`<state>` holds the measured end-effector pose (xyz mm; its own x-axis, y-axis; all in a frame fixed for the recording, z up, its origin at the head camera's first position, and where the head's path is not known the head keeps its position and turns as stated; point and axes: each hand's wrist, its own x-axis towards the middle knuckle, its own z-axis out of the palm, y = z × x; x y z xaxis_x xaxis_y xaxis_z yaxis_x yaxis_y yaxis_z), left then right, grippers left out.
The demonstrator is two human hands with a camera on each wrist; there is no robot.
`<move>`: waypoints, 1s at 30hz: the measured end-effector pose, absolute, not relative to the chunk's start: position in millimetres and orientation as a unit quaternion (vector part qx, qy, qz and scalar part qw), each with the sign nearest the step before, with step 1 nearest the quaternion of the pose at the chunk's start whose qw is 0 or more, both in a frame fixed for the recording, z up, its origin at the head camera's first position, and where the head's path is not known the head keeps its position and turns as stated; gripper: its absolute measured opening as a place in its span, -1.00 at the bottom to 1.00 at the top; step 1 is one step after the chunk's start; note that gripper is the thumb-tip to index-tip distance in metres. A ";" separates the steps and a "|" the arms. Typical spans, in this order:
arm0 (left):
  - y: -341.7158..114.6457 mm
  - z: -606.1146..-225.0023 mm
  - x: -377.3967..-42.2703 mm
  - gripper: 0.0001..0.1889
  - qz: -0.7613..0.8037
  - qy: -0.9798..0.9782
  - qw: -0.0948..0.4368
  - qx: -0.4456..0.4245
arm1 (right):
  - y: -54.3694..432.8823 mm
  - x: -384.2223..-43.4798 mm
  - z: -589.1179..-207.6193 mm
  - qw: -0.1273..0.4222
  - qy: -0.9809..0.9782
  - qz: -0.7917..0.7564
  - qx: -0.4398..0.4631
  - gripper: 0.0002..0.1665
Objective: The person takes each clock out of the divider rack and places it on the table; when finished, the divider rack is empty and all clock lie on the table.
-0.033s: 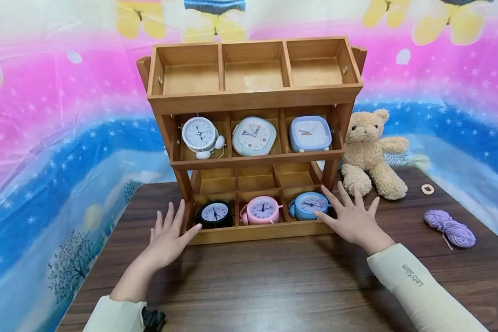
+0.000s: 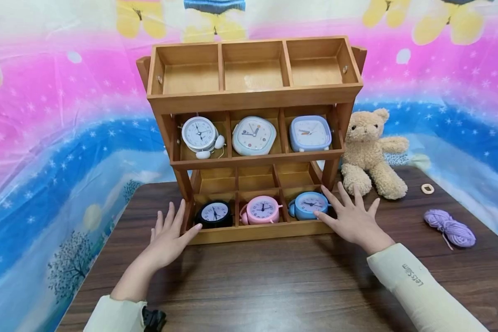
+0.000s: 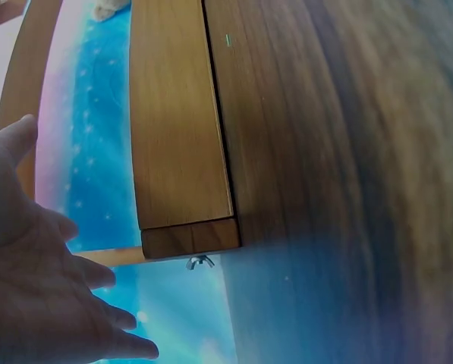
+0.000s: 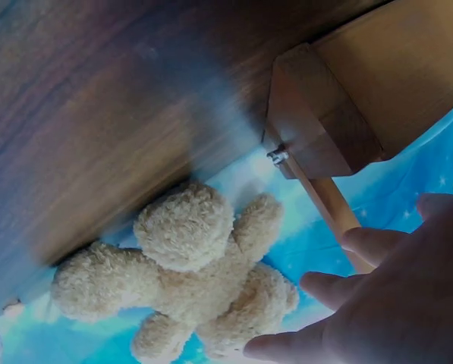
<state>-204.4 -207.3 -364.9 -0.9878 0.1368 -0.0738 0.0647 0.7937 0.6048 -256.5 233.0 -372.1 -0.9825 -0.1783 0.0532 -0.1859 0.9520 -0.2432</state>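
Observation:
A three-tier wooden shelf (image 2: 257, 99) stands on the table. My left hand (image 2: 166, 242) is beside its lower left corner with fingers spread, nearest the black alarm clock (image 2: 215, 214). At the lower right corner is my right hand (image 2: 354, 221), fingers also spread, its thumb overlapping the blue alarm clock (image 2: 309, 205) in the head view. Neither hand holds anything; whether they touch the shelf I cannot tell. A pink alarm clock (image 2: 263, 210) sits between those two. On the middle tier are a white twin-bell clock (image 2: 199, 133), a rounded pale clock (image 2: 254, 136) and a periwinkle clock (image 2: 310, 133).
A teddy bear (image 2: 367, 154) sits right of the shelf, close to my right hand. Farther right on the table (image 2: 265, 281) lie a small ring-shaped piece (image 2: 427, 185) and a purple yarn skein (image 2: 450, 228). A printed cloth (image 2: 87, 92) hangs behind.

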 end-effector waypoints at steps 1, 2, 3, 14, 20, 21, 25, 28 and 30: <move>-206.9 -364.8 -204.6 -0.05 0.317 0.945 0.058 0.054 | 233.5 -256.4 -372.1 0.014 -0.988 0.124 0.091 0.03; -206.7 -364.6 -204.7 -0.05 0.317 0.945 0.058 0.054 | 233.9 -256.2 -372.0 0.014 -0.988 0.124 0.090 0.04; -206.4 -364.4 -204.8 -0.05 0.316 0.945 0.059 0.055 | 234.3 -256.1 -372.0 0.013 -0.988 0.123 0.090 0.04; -204.7 -361.8 -204.9 -0.07 0.322 0.943 0.060 0.055 | 236.3 -253.4 -371.1 0.017 -0.989 0.118 0.091 0.05; -206.0 -361.6 -205.6 -0.07 0.327 0.941 0.065 0.058 | 234.4 -254.1 -370.5 0.027 -0.989 0.116 0.092 0.05; -206.4 -361.5 -205.6 -0.07 0.328 0.940 0.067 0.058 | 234.0 -254.5 -370.5 0.029 -0.988 0.117 0.092 0.05; -208.3 -361.5 -205.9 -0.07 0.334 0.938 0.073 0.058 | 231.2 -255.9 -370.1 0.030 -0.988 0.117 0.097 0.04; -209.6 -363.0 -207.4 -0.07 0.341 0.935 0.072 0.063 | 228.5 -256.4 -369.3 0.032 -0.988 0.116 0.100 0.03; -210.1 -364.1 -209.2 -0.06 0.345 0.934 0.071 0.067 | 226.0 -256.5 -368.0 0.037 -0.987 0.114 0.104 0.01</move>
<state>-209.2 -210.1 -364.1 -0.9810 0.1738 -0.0862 0.0760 0.7531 0.6535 -256.5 226.0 -368.0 -0.9755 -0.1975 0.0967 -0.2143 0.9523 -0.2171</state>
